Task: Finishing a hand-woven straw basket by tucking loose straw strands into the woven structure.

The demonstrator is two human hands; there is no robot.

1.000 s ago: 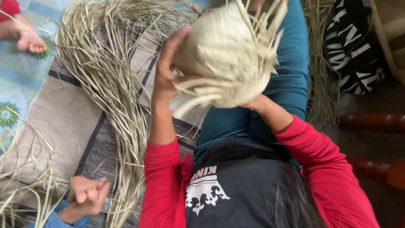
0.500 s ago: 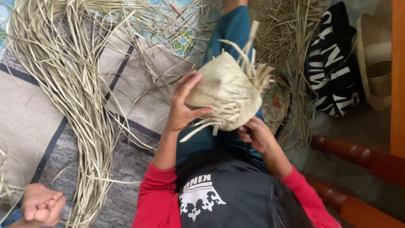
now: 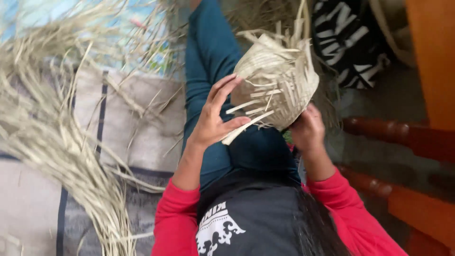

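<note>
**Loose Strip Ends Are Asking to Slip**

The person is sitting on the mat (image 3: 38, 208) and holding a half-woven basket (image 3: 279, 80) of pale flat strips up in front of their chest, above the teal-trousered leg (image 3: 208, 61). The left hand (image 3: 213, 121) is pressing its palm and spread fingers against the near side of the basket, with one loose strip end (image 3: 246, 127) poking out across the palm; the fingers are splayed, not closed round anything. The right hand (image 3: 308, 130) is cupping the basket from beneath, fingers curled against its base.

From where I am standing, the risk is lying in those unfinished ends: they are sticking out at the rim and the side, and a careless tug would probably be pulling the weave loose. The basket is also resting on an open palm rather than a firm clasp, so it could be rolling off toward the heap of loose straw (image 3: 61, 137) on the mat or against the wooden furniture rails (image 3: 403, 135) on the right.
</note>
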